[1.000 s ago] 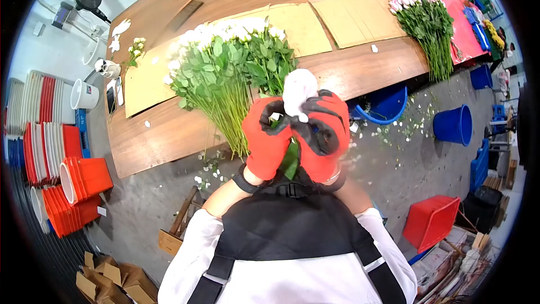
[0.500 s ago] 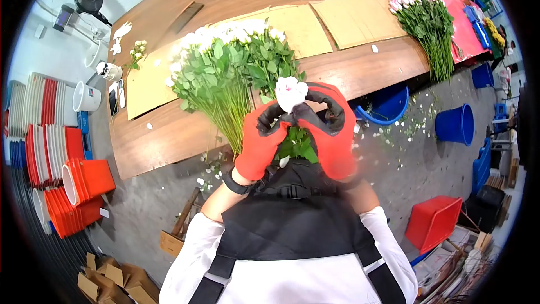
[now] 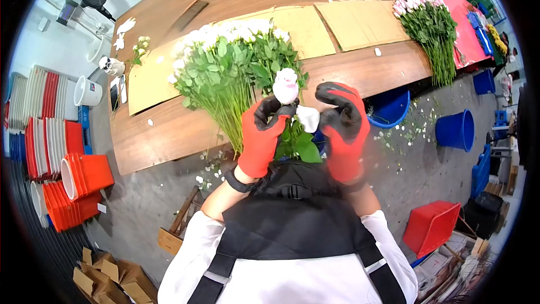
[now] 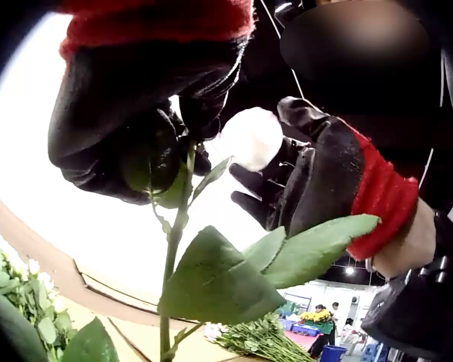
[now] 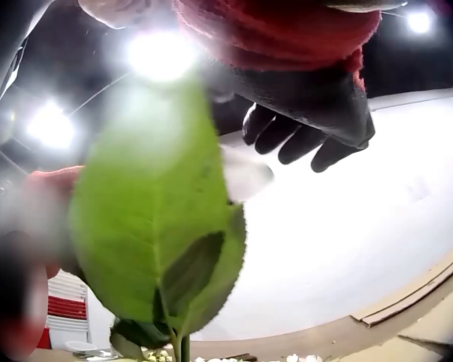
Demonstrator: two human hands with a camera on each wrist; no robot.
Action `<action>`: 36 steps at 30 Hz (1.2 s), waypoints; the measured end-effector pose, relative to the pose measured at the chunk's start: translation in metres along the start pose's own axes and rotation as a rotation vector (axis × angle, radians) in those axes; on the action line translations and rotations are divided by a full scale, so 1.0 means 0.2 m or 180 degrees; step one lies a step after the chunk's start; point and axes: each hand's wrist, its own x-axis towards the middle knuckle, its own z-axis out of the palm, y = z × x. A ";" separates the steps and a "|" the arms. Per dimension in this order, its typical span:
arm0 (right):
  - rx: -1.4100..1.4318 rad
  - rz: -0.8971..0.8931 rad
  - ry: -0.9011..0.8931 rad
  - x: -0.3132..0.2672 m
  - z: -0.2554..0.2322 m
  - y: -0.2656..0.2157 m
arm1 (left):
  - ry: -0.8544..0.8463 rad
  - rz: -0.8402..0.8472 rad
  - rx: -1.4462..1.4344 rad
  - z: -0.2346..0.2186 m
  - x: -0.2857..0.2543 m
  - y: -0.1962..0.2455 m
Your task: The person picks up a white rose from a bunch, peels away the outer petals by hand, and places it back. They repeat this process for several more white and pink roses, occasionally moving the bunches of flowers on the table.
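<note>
A pale pink rose (image 3: pixel 286 85) stands upright in front of the person's chest. The left hand (image 3: pixel 262 132), in a red and black glove, pinches it just below the bloom. Its green stem (image 4: pixel 171 260) and broad leaves (image 4: pixel 219 275) hang beneath that hand. To the right, the gloved right hand (image 3: pixel 346 129) is apart from the rose, its fingers spread and loosely bent. A loose white petal (image 3: pixel 307 118) is between the two hands, close by the right fingertips. In the right wrist view a large leaf (image 5: pixel 151 204) covers much of the scene.
A large bunch of white roses (image 3: pixel 225 62) lies on cardboard on the wooden table (image 3: pixel 163 141). Farther right is a bunch of pink roses (image 3: pixel 430 34). Blue buckets (image 3: pixel 454 129) stand on the floor among scattered petals, and red crates (image 3: pixel 84 171) are stacked at left.
Both hands were together at the bloom; the right hand has drawn away to the right and opened. A white petal has come off the rose, which now stands more upright in the left hand.
</note>
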 end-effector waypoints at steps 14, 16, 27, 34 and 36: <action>0.1107 0.0864 -0.0271 0.02 0.07 0.11 | -0.0297 -0.0664 -0.0667 -0.08 0.02 -0.04; 0.0732 0.0695 -0.0316 0.06 0.07 0.10 | -0.0396 -0.0695 -0.0926 -0.08 0.04 0.04; -0.0616 0.0367 -0.0384 0.10 0.19 0.13 | -0.0014 -0.0816 -0.0625 -0.12 0.02 -0.08; 0.1083 0.1667 -0.0047 0.08 0.20 0.16 | -0.0342 -0.0741 -0.0682 -0.09 0.04 -0.03; 0.1477 0.1873 -0.0018 0.09 0.18 0.20 | -0.0437 -0.0921 -0.0953 -0.09 0.04 -0.01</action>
